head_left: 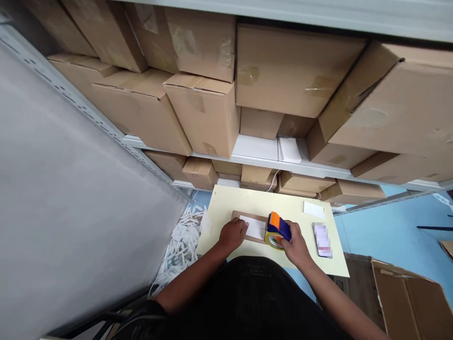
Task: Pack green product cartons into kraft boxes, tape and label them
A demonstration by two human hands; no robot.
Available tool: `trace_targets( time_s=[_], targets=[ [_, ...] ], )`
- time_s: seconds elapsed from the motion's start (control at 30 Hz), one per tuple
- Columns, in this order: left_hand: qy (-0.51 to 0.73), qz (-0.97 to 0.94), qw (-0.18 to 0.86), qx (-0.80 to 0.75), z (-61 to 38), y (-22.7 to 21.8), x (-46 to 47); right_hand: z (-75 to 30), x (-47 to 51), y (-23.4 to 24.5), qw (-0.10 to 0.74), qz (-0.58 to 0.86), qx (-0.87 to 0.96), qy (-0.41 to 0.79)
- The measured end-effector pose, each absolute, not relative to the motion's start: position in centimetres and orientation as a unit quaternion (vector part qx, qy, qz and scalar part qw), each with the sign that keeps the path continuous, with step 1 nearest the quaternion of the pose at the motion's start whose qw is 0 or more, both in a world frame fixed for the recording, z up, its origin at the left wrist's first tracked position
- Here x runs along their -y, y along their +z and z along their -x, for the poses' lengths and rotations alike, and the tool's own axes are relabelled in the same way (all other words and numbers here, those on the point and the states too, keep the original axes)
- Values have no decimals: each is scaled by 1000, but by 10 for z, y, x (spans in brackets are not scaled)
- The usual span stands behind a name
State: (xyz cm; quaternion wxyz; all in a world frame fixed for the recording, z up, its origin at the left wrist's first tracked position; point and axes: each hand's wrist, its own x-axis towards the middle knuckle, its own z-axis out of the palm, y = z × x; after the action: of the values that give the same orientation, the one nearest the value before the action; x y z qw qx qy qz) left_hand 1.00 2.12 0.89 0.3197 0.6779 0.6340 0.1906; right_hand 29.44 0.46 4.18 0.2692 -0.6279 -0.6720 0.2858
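Observation:
A small flat brown package (260, 216) with a white label (255, 227) lies on a pale yellow table (247, 198). My left hand (232, 234) rests on the package's left end, fingers curled down against it. Gripped in my right hand (295, 243) is an orange and blue tape dispenser (277, 229) with a yellow-rimmed roll, which sits on the right end of the package.
A phone (322, 240) lies on the table right of my right hand, a white card (313, 209) behind it. Shelves of cardboard boxes (208, 113) stand beyond. White paper strips (182, 241) litter the floor at left. An open carton (410, 302) sits at lower right.

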Motion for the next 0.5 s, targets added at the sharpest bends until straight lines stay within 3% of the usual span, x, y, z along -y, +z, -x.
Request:
trace_targets(
  time_s=[0.2,0.5],
  targets=[
    [325,-373,627,-601,-4,8,-24,-230,-9,61,186,569,785,156],
    [352,-331,645,-592,1,4,-17,-205,-14,61,96,555,819,106]
  ],
)
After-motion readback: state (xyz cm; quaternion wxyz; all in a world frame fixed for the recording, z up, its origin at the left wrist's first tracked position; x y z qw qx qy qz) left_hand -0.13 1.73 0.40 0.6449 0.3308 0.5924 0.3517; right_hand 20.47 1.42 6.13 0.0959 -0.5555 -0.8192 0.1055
